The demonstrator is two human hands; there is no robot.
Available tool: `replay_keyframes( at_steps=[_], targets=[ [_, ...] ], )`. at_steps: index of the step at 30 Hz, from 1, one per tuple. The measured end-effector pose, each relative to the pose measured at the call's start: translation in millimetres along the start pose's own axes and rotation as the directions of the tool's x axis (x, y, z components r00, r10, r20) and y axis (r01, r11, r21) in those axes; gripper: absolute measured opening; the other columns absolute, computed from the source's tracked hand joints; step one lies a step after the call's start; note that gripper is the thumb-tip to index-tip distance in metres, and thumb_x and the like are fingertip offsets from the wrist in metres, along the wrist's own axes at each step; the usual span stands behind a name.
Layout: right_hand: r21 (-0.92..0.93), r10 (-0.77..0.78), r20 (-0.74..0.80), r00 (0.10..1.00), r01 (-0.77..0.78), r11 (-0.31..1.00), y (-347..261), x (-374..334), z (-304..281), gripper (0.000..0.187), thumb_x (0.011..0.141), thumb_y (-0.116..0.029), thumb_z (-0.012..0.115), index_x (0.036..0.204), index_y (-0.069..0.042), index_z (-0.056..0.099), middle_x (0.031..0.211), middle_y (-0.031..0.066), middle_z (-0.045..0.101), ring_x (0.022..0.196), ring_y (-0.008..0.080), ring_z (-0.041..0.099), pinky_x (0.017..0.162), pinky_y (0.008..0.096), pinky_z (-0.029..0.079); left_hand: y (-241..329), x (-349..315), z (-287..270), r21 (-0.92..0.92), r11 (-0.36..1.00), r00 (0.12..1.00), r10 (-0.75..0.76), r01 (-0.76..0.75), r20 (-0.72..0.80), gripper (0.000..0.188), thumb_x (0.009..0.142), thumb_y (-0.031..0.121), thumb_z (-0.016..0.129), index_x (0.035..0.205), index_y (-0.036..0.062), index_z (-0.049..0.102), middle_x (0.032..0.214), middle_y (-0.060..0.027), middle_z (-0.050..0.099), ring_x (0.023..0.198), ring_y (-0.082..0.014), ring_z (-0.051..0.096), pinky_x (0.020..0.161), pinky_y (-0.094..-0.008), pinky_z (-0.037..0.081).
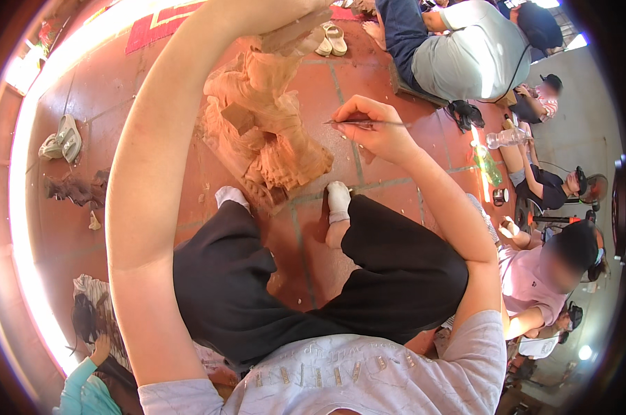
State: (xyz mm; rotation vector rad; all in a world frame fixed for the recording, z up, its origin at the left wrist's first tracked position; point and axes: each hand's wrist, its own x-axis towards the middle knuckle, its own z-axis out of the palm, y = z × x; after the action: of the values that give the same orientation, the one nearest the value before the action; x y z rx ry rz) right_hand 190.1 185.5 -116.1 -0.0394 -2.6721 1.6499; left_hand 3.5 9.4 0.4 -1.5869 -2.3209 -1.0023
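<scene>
Carving's (293, 142) a chunky orange-brown wood pc, all wavy folds and ridges w/ a dark hollow abt mid-way and a flat-faced, blocky bit on the L side, standing on the tiled floor (309, 266) at a slant in the pic, its top end up near the frame edge and the bottom end closest to the viewer. Tool's (360, 123) a thin, dark, straight stick w/ a pointy end, held pretty much level in the R hand (376, 131), tip facing L toward the wood but apart from it imo.
</scene>
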Motion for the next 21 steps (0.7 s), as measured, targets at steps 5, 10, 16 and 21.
replay_keyframes(
  at_steps=[5, 10, 16, 21],
  targets=[
    [-0.433, -0.357, 0.241, 0.903, 0.429, 0.793, -11.9, 6.7, 17.7, 0.012, 0.082, -0.008, 0.065, 0.080, -0.006, 0.054, 0.117, 0.0144, 0.057, 0.103, 0.0295, 0.062, 0.073, 0.0333, 0.051, -5.3, -3.3, -2.3, -0.047, 0.999, 0.999, 0.019, -0.020, -0.029, 0.033, 0.084, 0.030, 0.057, 0.079, -0.0013, 0.067, 0.071, -0.0207, 0.064, 0.064, -0.0301, 0.062, 0.062, -0.0395, 0.047],
    [-0.527, -0.525, 0.377, 0.764, 0.642, 0.556, -7.9, 15.8, 35.2, 0.013, 0.077, -0.006, 0.067, 0.078, -0.005, 0.054, 0.139, 0.0227, 0.040, 0.118, 0.0402, 0.050, 0.092, 0.0406, 0.046, -0.5, -2.8, 0.7, -0.060, 0.998, 0.999, -0.018, 0.016, -0.038, 0.032, 0.083, 0.029, 0.058, 0.077, -0.0007, 0.067, 0.070, -0.0208, 0.064, 0.064, -0.0306, 0.062, 0.062, -0.0399, 0.047],
    [-0.451, -0.398, 0.404, 0.824, 0.558, 0.697, -21.7, 26.8, 33.6, 0.012, 0.079, -0.007, 0.064, 0.085, -0.004, 0.055, 0.133, 0.0225, 0.042, 0.118, 0.0404, 0.048, 0.094, 0.0438, 0.046, -3.7, -4.8, -0.3, 0.006, 1.000, 1.000, 0.005, -0.005, -0.028, 0.031, 0.083, 0.029, 0.058, 0.078, 0.0000, 0.068, 0.073, -0.0207, 0.064, 0.068, -0.0325, 0.063, 0.065, -0.0410, 0.048],
    [-0.546, -0.556, 0.337, 0.760, 0.639, 0.542, -9.7, 22.4, 43.8, 0.012, 0.078, -0.007, 0.065, 0.085, -0.004, 0.056, 0.130, 0.0223, 0.044, 0.112, 0.0378, 0.052, 0.090, 0.0440, 0.048, -3.3, 0.6, 1.5, 0.079, 0.997, 1.000, 0.015, -0.013, -0.026, 0.031, 0.084, 0.030, 0.058, 0.080, 0.0007, 0.069, 0.075, -0.0188, 0.066, 0.071, -0.0313, 0.064, 0.067, -0.0401, 0.049]
  ],
)
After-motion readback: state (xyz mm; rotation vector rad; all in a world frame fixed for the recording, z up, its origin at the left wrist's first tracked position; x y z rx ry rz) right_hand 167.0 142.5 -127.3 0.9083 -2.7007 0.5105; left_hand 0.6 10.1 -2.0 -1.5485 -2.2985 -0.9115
